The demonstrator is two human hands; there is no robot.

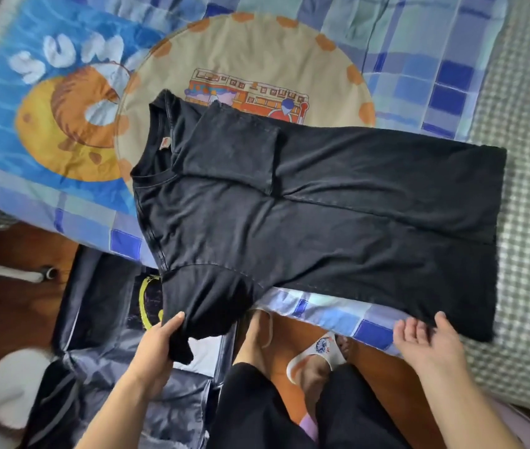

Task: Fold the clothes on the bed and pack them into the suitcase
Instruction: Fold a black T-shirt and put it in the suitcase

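A soft, limp black T-shirt (305, 202) lay on the bed (522, 92). Left hand (156, 345) pinched its near sleeve; right hand (425, 338), fingers spread, waited at its hem.

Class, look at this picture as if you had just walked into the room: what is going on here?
A person is folding a black cotton T-shirt laid flat on a bed with a blue checked cover. The far sleeve is already folded in over the body. The left hand has a grip on the near sleeve, which hangs off the bed edge. The right hand is open, palm up, at the hem corner. An open dark suitcase on the floor already holds a dark garment with a yellow print.
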